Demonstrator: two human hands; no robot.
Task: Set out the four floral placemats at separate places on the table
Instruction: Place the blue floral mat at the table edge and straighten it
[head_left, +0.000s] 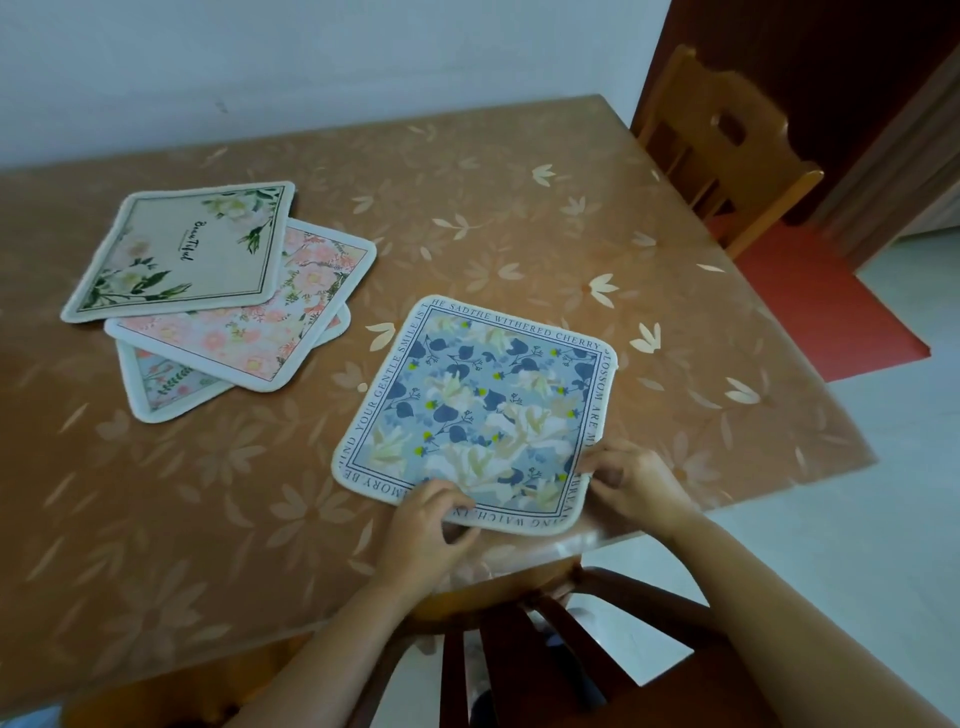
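Nearby, dark chair back (545, 649) against near desk (519, 208) corner; second wooden chair (727, 150) at far right. Blue placemat (480, 410) flat near front edge, both hands pinching it: left hand (428, 525), right hand (634, 480). Three-placemat stack (208, 291) overlapped far left. Bare desk between, beyond.

I see both bare forearms reaching in from the lower edge, angled up and toward each other. My left hand (434, 519) sits palm down, knuckles up, its fingers curled, with the fingertips (457, 501) pressed onto the near edge of the blue placemat (478, 410) and the thumb tucked low beside that edge. My right hand (631, 480) comes in from the right with the wrist bent inward, the thumb and first fingers pinching the mat's near right corner. The two hands are close but apart, not touching each other. Both wrists hover just past the counter (208, 493) edge.
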